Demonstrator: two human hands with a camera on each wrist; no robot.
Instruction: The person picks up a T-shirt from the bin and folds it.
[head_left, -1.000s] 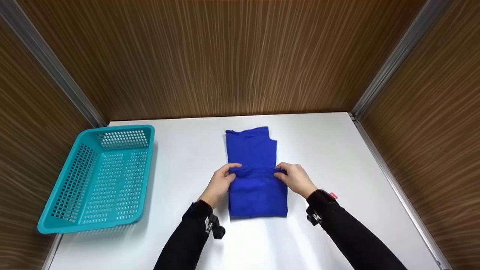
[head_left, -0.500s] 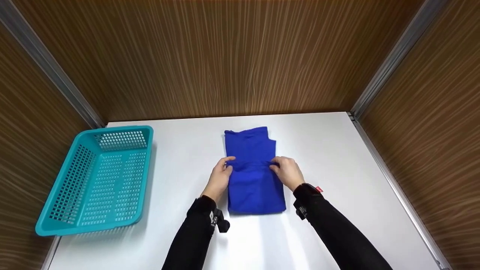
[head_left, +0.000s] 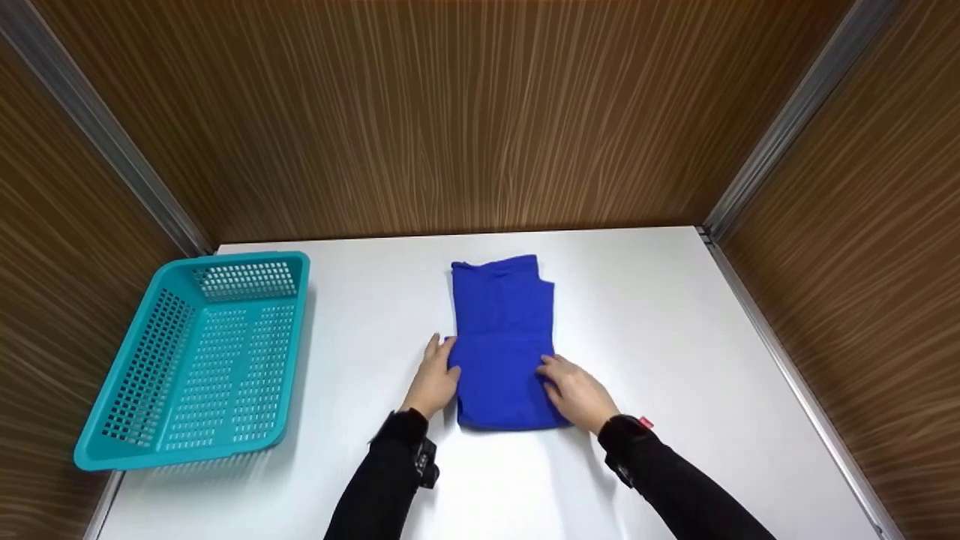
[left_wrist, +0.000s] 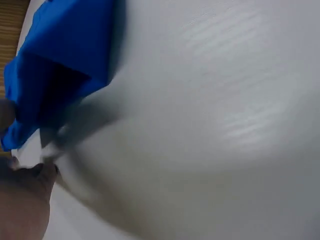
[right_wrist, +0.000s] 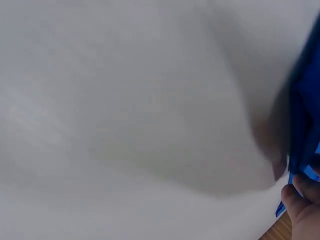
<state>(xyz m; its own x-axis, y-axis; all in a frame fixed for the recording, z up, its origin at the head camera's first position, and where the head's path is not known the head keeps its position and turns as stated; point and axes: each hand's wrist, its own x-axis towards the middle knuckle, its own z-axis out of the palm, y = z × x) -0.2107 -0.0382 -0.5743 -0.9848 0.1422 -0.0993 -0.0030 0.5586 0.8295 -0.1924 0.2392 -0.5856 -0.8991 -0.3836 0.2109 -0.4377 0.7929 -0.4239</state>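
Observation:
A folded blue garment (head_left: 501, 307) lies on the white table, with a crosswise fold across its middle. My left hand (head_left: 433, 382) is at its left edge, with the fingers reaching forward and the thumb against the cloth. In the left wrist view, the garment (left_wrist: 75, 35) shows a raised fold with a dark gap under it, beside my fingers. My right hand (head_left: 576, 390) rests at the right edge, its fingertips on top of the cloth. In the right wrist view, the fingers (right_wrist: 295, 197) are beside the layered garment edge (right_wrist: 302, 115).
A teal perforated basket (head_left: 294, 360) stands on the left of the table (head_left: 375, 300). Brown wood-grain panels (head_left: 450, 112) rise behind and on both sides, joined by metal corner rails (head_left: 795, 112).
Both hands have let go of the folded-over edge, which now lies flat. The left hand has moved slightly outward, and the right hand has come back down along the garment's right edge.

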